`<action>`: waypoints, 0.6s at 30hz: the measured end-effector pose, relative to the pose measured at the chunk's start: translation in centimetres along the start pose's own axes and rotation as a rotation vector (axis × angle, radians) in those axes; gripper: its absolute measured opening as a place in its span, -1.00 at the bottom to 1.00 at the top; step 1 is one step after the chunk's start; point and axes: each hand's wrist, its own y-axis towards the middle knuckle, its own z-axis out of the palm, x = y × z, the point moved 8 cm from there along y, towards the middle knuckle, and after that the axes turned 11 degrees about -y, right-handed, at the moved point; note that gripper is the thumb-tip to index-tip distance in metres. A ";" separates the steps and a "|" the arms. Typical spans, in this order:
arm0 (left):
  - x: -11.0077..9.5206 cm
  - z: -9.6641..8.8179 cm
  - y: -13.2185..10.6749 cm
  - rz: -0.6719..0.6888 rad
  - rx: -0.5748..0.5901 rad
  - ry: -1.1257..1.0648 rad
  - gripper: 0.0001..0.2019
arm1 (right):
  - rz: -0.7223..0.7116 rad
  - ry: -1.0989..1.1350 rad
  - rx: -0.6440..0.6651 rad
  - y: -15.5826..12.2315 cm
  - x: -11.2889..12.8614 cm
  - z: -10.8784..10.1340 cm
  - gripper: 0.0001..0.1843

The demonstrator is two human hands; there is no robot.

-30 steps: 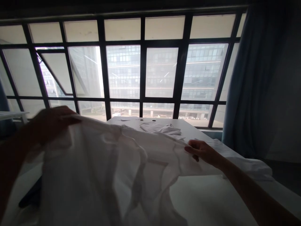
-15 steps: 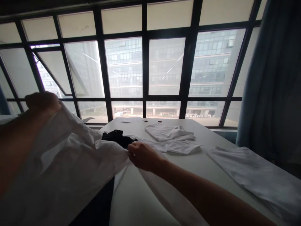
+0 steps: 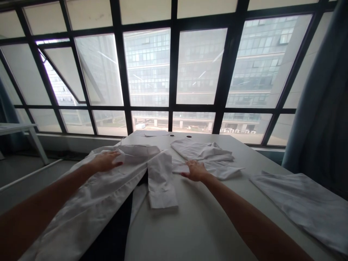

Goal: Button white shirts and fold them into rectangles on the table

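A white shirt (image 3: 89, 203) lies loosely spread over the left side of the table, wrinkled, with one sleeve (image 3: 161, 185) folded out to the right, its end toward me. My left hand (image 3: 107, 161) is open on the upper part of the shirt, fingers stretched forward. Over the near edge of another crumpled white garment (image 3: 206, 152), my right hand (image 3: 196, 170) is open with fingers spread; whether it touches the cloth I cannot tell. Dark navy cloth (image 3: 114, 232) shows from under the shirt, mostly hidden by it.
The white table (image 3: 190, 224) reaches toward the windows. Another white garment (image 3: 301, 206) lies flat at its right edge. White sheets (image 3: 152, 133) and two round holes are at the far end. A second table (image 3: 19, 127) stands left, a blue curtain (image 3: 318, 108) hangs right.
The white shirt came down from the raised left hand onto the table, covering the black item. Both hands let go; the right moved right, the left lowered. The view shifted slightly.
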 end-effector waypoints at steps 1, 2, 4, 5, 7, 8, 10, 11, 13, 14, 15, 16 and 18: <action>-1.4 2.4 -0.9 0.039 0.104 0.034 -0.35 | 0.062 0.009 -0.042 0.2 -1.7 0.6 -0.20; -2.7 4.3 -1.8 0.045 0.176 0.048 -0.31 | 0.131 0.024 -0.084 0.3 -3.6 1.0 -0.28; -5.8 7.5 -3.3 0.098 0.257 0.015 -0.25 | 0.290 0.054 -0.118 0.4 -8.1 2.0 -0.36; -7.0 8.9 -3.9 0.106 0.294 -0.007 -0.21 | 0.371 0.074 -0.101 0.2 -10.5 2.7 -0.37; -8.8 11.3 -4.5 0.100 0.337 -0.027 -0.17 | 0.472 0.127 -0.021 -0.3 -14.7 4.5 -0.35; -9.2 12.1 -4.6 0.083 0.323 -0.013 -0.19 | 0.501 0.144 0.016 -0.6 -16.4 5.3 -0.34; -9.5 13.1 -4.4 0.063 0.260 0.023 -0.27 | 0.488 0.138 0.004 -1.1 -18.4 5.8 -0.38; -9.5 13.4 -4.3 0.057 0.231 0.037 -0.30 | 0.477 0.124 -0.005 -1.3 -19.0 5.7 -0.40; -9.3 13.8 -4.2 0.056 0.210 0.043 -0.33 | 0.460 0.095 0.002 -1.5 -19.2 5.2 -0.44; -9.2 13.8 -4.1 0.054 0.209 0.040 -0.33 | 0.458 0.086 0.019 -1.5 -18.9 4.8 -0.47; -9.1 13.8 -4.1 0.051 0.208 0.038 -0.33 | 0.451 0.082 0.036 -1.4 -18.5 4.2 -0.50; -9.1 13.8 -4.1 0.049 0.205 0.036 -0.33 | 0.437 0.082 0.039 -1.1 -17.9 3.6 -0.53; -9.0 13.7 -4.1 0.051 0.200 0.029 -0.31 | 0.388 0.081 -0.013 -0.2 -16.1 1.9 -0.58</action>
